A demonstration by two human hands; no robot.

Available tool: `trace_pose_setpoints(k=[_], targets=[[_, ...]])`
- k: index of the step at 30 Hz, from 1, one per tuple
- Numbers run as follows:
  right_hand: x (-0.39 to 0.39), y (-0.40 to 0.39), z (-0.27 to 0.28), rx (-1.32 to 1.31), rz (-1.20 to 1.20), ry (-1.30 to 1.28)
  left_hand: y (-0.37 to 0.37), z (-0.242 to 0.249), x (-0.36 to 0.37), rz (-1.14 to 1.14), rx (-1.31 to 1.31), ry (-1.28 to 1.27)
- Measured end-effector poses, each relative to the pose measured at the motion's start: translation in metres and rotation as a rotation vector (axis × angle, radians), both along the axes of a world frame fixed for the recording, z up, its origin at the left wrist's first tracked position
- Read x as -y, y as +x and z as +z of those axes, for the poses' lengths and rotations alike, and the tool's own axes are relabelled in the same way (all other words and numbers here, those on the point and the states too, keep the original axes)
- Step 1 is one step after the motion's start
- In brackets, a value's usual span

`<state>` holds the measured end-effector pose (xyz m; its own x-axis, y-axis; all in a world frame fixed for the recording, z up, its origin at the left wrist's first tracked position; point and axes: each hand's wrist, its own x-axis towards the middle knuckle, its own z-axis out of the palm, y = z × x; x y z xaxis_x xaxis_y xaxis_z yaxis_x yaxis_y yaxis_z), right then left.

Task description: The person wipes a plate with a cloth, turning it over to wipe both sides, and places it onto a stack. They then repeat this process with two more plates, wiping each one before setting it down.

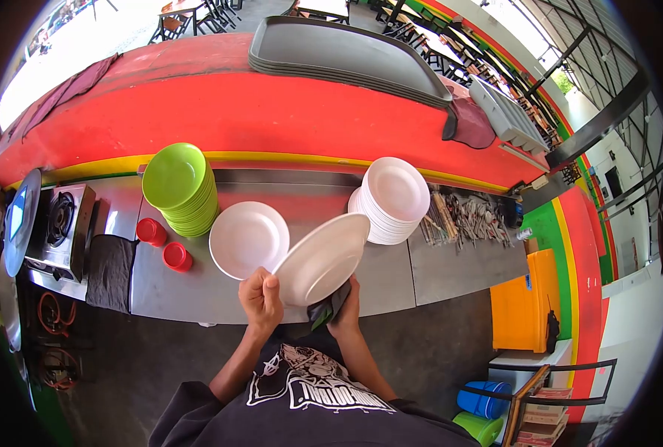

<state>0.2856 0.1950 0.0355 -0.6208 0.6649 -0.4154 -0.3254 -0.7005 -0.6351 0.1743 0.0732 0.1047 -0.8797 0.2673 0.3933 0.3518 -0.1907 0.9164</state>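
My left hand (pixel 261 296) grips the near rim of a white plate (pixel 322 258) that is tilted up above the steel counter (pixel 391 279). Under the plate's lower edge, my right hand (pixel 345 304) holds a dark cloth (pixel 327 310) against it. Another white plate (pixel 248 238) lies flat on the counter just left of the held one. A tall stack of white plates (pixel 392 197) stands to the right, close behind the held plate.
A stack of green bowls (pixel 180 186) and two red cups (pixel 164 244) stand at the left, beside a gas burner (pixel 59 223). Cutlery (pixel 469 218) lies at the right. Grey trays (pixel 346 56) sit on the red ledge. An orange bin (pixel 524 302) stands on the floor.
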Motion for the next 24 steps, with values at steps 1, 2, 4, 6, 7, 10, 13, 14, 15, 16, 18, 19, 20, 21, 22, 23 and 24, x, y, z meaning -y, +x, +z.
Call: trace_pose_setpoints(k=[1, 2, 4, 6, 7, 10, 13, 14, 15, 16, 18, 19, 20, 21, 22, 23, 24], targets=[[-0.002, 0.003, 0.0, -0.012, 0.117, -0.074, 0.0, -0.003, 0.002, 0.015, -0.116, -0.016], [-0.004, 0.007, 0.0, -0.024, 0.233, -0.149, -0.002, -0.005, 0.003, 0.03, -0.232, -0.032], [-0.013, 0.018, -0.006, -0.262, 0.438, -0.232, -0.01, -0.008, 0.004, -0.015, -0.35, 0.027], [-0.026, 0.026, -0.016, -0.509, 0.547, -0.437, -0.021, -0.013, 0.011, -0.181, -0.365, 0.118], [-0.028, 0.03, -0.02, -0.564, 0.452, -0.513, -0.022, -0.01, 0.011, -0.218, -0.34, 0.135], [-0.057, 0.046, -0.03, -0.52, 0.397, -0.599, -0.028, -0.008, 0.015, -0.346, -0.35, 0.15], [-0.086, 0.061, -0.059, -0.21, 0.408, -0.367, -0.025, -0.011, 0.018, -0.442, -0.278, 0.08], [-0.09, 0.067, -0.057, -0.195, 0.43, -0.316, -0.023, -0.012, 0.016, -0.428, -0.273, 0.052], [-0.097, 0.072, -0.064, -0.143, 0.448, -0.227, -0.022, -0.013, 0.012, -0.414, -0.269, 0.024], [-0.093, 0.069, -0.049, -0.12, 0.393, -0.208, -0.021, -0.013, 0.01, -0.4, -0.265, -0.005], [-0.086, 0.064, -0.016, -0.076, 0.279, -0.167, -0.016, -0.009, 0.002, -0.391, -0.039, -0.04], [-0.085, 0.064, -0.01, -0.092, 0.251, -0.146, -0.004, -0.008, -0.009, -0.337, 0.138, -0.013], [-0.084, 0.064, -0.005, -0.109, 0.223, -0.124, -0.003, -0.009, -0.01, -0.367, 0.369, -0.013], [-0.084, 0.064, -0.001, -0.126, 0.194, -0.101, -0.002, -0.009, -0.012, -0.373, 0.605, 0.0], [-0.081, 0.064, 0.006, -0.104, 0.171, -0.058, -0.009, -0.022, -0.008, -0.476, 0.697, -0.035], [-0.078, 0.063, 0.013, -0.08, 0.147, -0.015, -0.017, -0.042, -0.007, -0.58, 0.79, -0.07], [-0.078, 0.062, 0.016, -0.058, 0.12, 0.03, -0.02, -0.046, -0.011, -0.686, 0.88, -0.107]])
